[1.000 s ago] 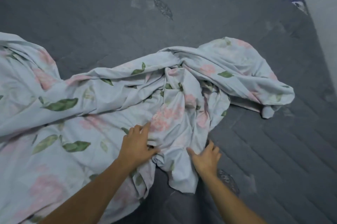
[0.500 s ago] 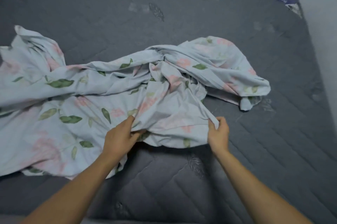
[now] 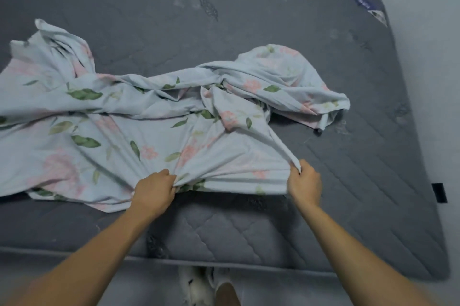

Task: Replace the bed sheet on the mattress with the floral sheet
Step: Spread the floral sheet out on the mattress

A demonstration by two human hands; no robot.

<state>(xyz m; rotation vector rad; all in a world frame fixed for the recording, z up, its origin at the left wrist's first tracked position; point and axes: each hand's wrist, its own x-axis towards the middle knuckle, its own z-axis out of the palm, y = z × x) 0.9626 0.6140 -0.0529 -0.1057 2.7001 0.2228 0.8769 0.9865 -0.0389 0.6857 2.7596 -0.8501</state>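
On the bare grey mattress (image 3: 249,19), floral sheet (image 3: 149,131) lies crumpled. My left hand (image 3: 155,191) and right hand (image 3: 305,181) each grip its near edge, fingers curled round bunched fabric.

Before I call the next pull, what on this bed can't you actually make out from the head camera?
- Sheet, left part: cut off by the frame's left edge.
- Sheet corners and hems: buried in the bunched folds.
- Left hand and right hand fingertips: wrapped in the cloth they grip.
- Label on the mattress far corner: print too small to read.
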